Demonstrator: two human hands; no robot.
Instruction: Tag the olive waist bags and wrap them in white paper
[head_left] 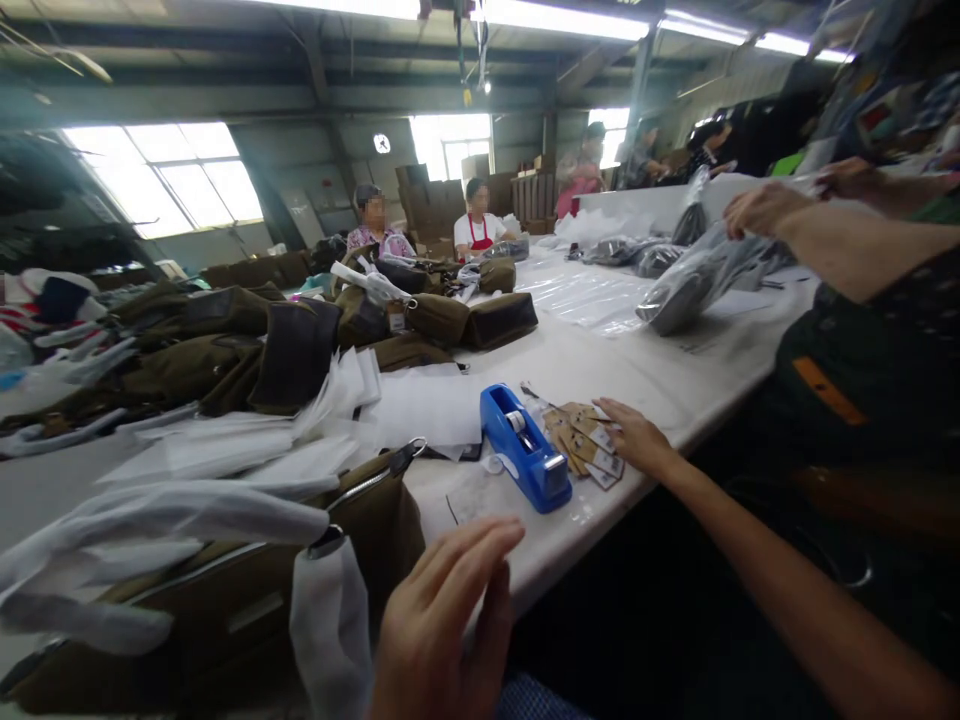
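My left hand is raised by the table's front edge, beside an olive-brown bag with paper-wrapped handles. Its fingers are bent a little, the thumb stands apart, and nothing shows between them. With fingers stretched out, my right hand reaches to a fanned pile of brown hang tags with white labels. The fingertips are at the pile's right side; whether they press on a tag I cannot tell. Between my hands stands a blue tape dispenser with a roll in it.
White paper sheets lie behind the dispenser. More olive-brown bags are heaped at the back left. At right, a co-worker's hand is above a plastic-wrapped item. Other people sit or stand beyond the white table.
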